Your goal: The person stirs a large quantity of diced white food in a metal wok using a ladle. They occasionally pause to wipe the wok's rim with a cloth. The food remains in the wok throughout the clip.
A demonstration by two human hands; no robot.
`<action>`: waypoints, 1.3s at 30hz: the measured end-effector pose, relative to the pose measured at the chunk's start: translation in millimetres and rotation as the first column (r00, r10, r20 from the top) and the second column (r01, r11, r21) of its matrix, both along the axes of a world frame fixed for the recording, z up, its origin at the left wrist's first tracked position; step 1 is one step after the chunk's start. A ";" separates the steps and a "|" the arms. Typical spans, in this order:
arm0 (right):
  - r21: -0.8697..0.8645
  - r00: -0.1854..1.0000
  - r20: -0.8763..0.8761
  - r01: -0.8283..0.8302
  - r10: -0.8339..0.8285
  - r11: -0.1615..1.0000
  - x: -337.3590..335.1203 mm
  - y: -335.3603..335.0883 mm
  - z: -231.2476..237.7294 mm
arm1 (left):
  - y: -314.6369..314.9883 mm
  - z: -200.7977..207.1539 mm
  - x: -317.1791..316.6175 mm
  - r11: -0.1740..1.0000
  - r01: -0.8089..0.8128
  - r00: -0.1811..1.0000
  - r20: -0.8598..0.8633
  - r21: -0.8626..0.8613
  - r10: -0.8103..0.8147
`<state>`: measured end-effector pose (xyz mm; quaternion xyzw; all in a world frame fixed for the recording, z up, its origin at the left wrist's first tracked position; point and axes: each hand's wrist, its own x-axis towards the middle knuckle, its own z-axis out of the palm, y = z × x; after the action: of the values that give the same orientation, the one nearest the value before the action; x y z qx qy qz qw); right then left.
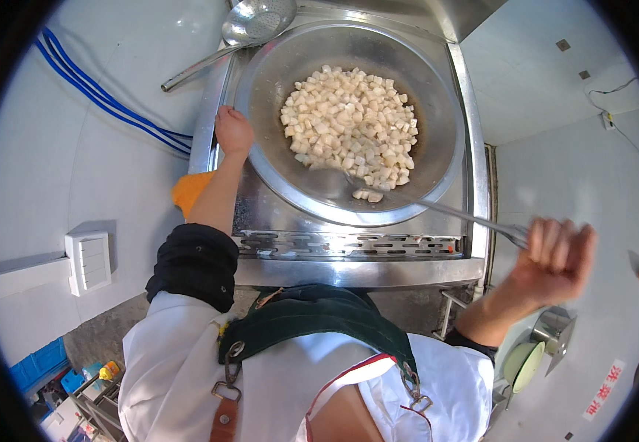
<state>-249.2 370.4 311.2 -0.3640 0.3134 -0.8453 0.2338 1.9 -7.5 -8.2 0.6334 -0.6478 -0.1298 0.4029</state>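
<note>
Here's the broad stainless-steel stove [364, 274], and on it the wide, round grey metal basin [437, 132] — pale, off-white food cubes [349, 125] heaped in its middle! There's the long-handled silver metal ladle [474, 217], bowl blurred at the heap's near edge, the bare right hand [555, 254] closed round its handle end — the bare left hand [233, 131] curled by the basin's left rim, whether gripping I can't tell

Off-white cubes [350, 125] are heaped within a wide, round metal pan [262, 121], its sloping wall visible around them. A long-handled metal ladle [452, 212] is held slantwise over the pan's near-right rim, its blurred head inside.
</note>
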 end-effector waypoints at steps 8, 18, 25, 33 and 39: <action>0.086 0.960 -0.256 -0.094 0.113 0.992 1.1 2.7 3.6 | -0.4 -2.1 2.4 0.998 0.021 0.999 -0.047 -0.053 -0.024; 0.148 0.319 -0.925 -0.195 0.206 0.969 43.3 -90.4 -220.5 | 0.1 -3.4 3.8 0.999 0.019 0.999 -0.027 -0.040 -0.020; 0.070 0.565 -0.823 0.016 0.049 0.997 11.4 -83.7 -193.1 | 0.8 -4.4 3.0 0.999 0.013 1.000 0.003 -0.030 -0.013; 0.205 0.893 -0.427 -0.054 0.139 0.977 -37.4 -10.5 -76.3 | 0.3 -4.5 4.4 0.997 0.041 0.999 0.003 -0.064 -0.041; -0.075 0.945 -0.188 0.257 -0.267 0.963 -77.0 -33.4 -46.6 | 0.3 -1.7 4.0 0.998 0.020 1.000 0.016 -0.054 -0.019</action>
<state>-326.1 337.1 264.6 -0.4063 0.3596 -0.8364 0.0781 6.0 -7.2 -9.8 0.6169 -0.6602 -0.1114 0.4136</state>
